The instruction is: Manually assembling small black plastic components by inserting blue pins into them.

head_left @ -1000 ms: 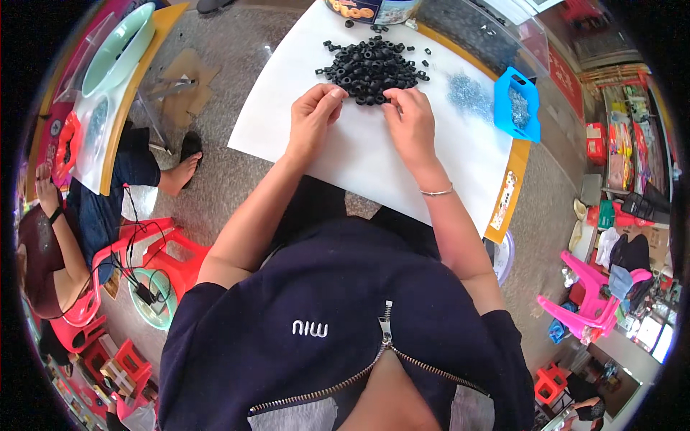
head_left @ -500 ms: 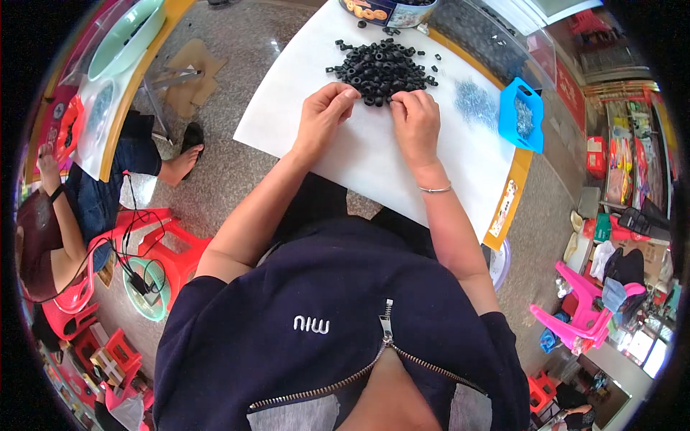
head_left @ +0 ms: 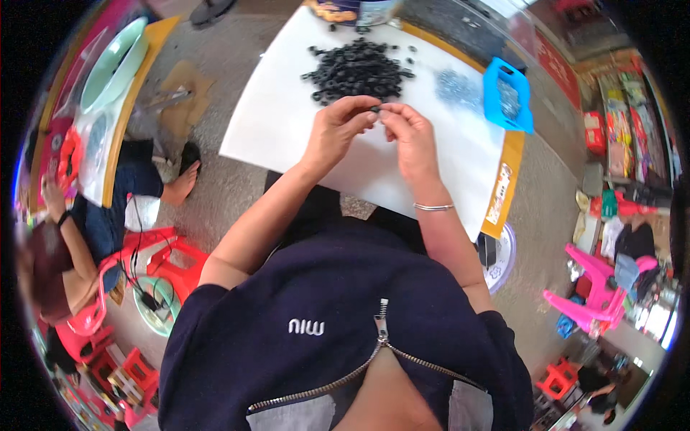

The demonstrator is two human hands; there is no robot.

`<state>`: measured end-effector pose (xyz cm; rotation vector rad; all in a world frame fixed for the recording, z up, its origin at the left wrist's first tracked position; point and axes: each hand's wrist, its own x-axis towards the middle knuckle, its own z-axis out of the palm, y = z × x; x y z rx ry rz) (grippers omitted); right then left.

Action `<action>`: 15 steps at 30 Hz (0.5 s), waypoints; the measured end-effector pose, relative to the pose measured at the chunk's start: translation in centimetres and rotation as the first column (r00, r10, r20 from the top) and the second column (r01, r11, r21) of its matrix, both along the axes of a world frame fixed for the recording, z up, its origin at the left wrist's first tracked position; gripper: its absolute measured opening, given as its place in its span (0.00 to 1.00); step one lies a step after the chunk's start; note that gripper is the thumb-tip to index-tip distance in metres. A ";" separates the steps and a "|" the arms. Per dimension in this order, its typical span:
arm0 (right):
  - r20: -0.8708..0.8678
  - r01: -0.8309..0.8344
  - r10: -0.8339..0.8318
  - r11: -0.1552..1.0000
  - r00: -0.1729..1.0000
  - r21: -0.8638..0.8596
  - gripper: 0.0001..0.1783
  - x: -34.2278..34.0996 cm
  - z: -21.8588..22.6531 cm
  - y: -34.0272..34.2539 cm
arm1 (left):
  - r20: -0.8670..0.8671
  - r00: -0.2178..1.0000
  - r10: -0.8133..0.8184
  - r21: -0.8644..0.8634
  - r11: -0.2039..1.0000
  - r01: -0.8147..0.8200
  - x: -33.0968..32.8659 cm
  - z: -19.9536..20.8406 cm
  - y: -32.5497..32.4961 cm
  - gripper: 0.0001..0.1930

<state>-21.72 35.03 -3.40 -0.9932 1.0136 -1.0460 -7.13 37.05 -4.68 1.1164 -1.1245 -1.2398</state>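
My left hand [head_left: 341, 128] and my right hand [head_left: 411, 136] meet over the white table surface [head_left: 277, 129], just on my side of a heap of small black parts [head_left: 359, 68]. Between my fingertips sits one small black part [head_left: 374, 109], dark and roundish. Thumb and forefinger of the left hand pinch it, and the right fingertips close on its other side. A scatter of tiny clear bluish pieces [head_left: 458, 86] lies to the right of the heap. Beside them stands a blue basket [head_left: 496, 118] with more such pieces inside.
A dark blue tin [head_left: 338, 13] stands at the table's far edge. At left, another person [head_left: 68, 248] sits by a table with a pale green basin [head_left: 108, 79]. Red stools [head_left: 183, 266] stand on the floor at left, a pink stool [head_left: 596, 287] at right.
My hands have come together from the near edge of the heap, and a small black part now shows between the fingertips. The whole view has shifted slightly.
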 end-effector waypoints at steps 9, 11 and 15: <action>-0.575 0.217 -0.496 0.847 0.650 -0.485 0.05 -10.5 -3.3 -0.5 | -0.162 0.982 -0.094 0.110 0.988 0.112 -0.7 -1.9 1.7 0.11; -0.620 0.183 -0.547 0.813 0.563 -0.552 0.05 -11.9 -3.6 -1.6 | -0.149 0.982 -0.116 0.113 0.985 0.134 -1.1 -1.9 2.0 0.11; -0.705 0.042 -0.561 0.794 0.434 -0.606 0.05 -12.3 -4.2 -4.0 | -0.125 0.981 -0.146 0.113 0.981 0.160 -1.3 -1.3 2.0 0.11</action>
